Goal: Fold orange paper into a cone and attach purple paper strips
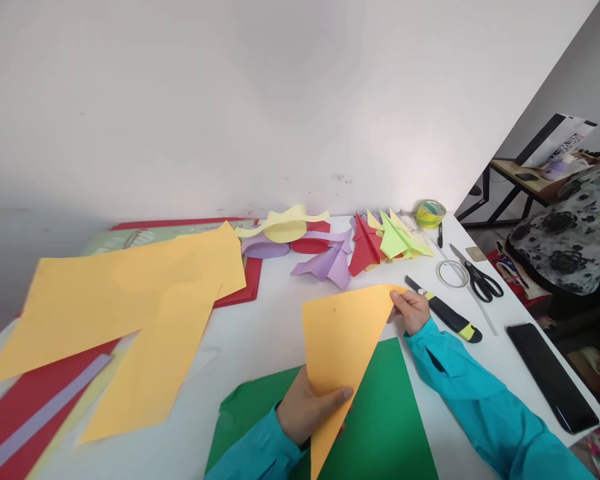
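A folded orange sheet of paper (347,333), roughly triangular, is held up off the table between both hands. My left hand (310,407) is closed on its lower part, thumb across the front and the other fingers mostly behind. At its upper right corner my right hand (413,310) pinches the paper between thumb and fingers. Beneath lies a green sheet (395,413), partly covered by the orange paper and my left hand. A black and yellow utility knife (450,317) rests just beyond my right hand.
Orange sheets (120,287) overlap red paper at left. Folded paper planes (365,243) and curled paper strips (287,227) stand along the wall. Scissors (483,280), a tape roll (453,274), yellow tape (430,213) and a black phone (553,377) lie right. A person (575,227) is beyond the table.
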`<state>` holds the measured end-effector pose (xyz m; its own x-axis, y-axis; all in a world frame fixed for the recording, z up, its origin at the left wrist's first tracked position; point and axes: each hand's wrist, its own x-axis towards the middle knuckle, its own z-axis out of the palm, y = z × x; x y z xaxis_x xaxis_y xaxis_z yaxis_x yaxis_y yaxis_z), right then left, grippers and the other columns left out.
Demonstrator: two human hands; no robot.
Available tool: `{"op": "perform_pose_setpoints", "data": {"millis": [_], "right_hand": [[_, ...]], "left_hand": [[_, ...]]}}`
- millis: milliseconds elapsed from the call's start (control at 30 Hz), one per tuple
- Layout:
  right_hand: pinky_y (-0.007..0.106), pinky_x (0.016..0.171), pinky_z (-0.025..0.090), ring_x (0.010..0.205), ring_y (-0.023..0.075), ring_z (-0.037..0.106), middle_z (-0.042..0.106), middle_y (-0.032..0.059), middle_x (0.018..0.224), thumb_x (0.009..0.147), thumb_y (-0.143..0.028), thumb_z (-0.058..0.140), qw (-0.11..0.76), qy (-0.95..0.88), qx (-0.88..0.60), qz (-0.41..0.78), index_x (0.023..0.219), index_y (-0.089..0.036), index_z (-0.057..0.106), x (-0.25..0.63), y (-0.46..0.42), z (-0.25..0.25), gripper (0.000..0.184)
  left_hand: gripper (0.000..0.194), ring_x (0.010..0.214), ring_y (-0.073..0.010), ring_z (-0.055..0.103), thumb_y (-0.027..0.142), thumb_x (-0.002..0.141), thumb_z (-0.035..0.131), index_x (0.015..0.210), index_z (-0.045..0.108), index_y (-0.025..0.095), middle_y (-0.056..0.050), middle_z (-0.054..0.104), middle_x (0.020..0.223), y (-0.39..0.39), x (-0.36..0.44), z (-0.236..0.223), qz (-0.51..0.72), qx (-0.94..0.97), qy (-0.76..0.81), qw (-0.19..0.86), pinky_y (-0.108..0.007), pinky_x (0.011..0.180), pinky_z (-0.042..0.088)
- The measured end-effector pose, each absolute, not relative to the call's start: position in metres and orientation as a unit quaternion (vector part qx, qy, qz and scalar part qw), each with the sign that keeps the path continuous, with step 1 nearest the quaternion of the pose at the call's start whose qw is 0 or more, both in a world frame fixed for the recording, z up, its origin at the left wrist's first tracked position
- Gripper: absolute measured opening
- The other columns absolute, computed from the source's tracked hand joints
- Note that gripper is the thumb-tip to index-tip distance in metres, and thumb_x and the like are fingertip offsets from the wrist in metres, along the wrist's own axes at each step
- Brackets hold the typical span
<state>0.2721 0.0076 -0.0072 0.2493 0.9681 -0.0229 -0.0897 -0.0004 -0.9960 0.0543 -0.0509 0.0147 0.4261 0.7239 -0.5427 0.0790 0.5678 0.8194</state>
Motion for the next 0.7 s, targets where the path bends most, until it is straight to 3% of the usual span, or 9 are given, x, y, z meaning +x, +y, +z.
{"op": "perform_pose_setpoints", "data": {"millis": [267,500,700], "right_hand": [[0.021,0.028,0.044,0.028,0.0141,0.054,0.060,0.0028,0.036,0.062,-0.047,0.068,0.574,-0.405,-0.548,0.454,0.049,-0.016,0.056,0.267,0.008,-0.006,0.037],[0.019,0.028,0.042,0.027,0.0111,0.051,0.057,0.0000,0.033,0.066,-0.044,0.067,0.591,-0.403,-0.568,0.408,0.043,-0.019,0.049,0.263,0.007,-0.003,0.039],[0.021,0.033,0.044,0.031,0.0130,0.055,0.061,0.0002,0.039,0.065,-0.044,0.067,0.578,-0.432,-0.557,0.411,0.057,-0.017,0.062,0.261,0.004,-0.003,0.029]], "left_hand": [[0.048,0.035,-0.0136,0.051,0.051,0.048,0.076,0.073,0.055,0.015,0.000,0.059,0.048,-0.051,0.056,0.015,0.215,0.403,0.509,0.730,-0.029,0.038,0.045],[0.048,0.034,-0.0130,0.050,0.051,0.048,0.076,0.073,0.055,0.015,0.000,0.059,0.049,-0.051,0.057,0.014,0.217,0.392,0.516,0.730,-0.028,0.037,0.044],[0.048,0.035,-0.0136,0.051,0.050,0.048,0.076,0.074,0.056,0.014,-0.001,0.059,0.049,-0.052,0.056,0.012,0.213,0.391,0.523,0.726,-0.029,0.038,0.045]]}}
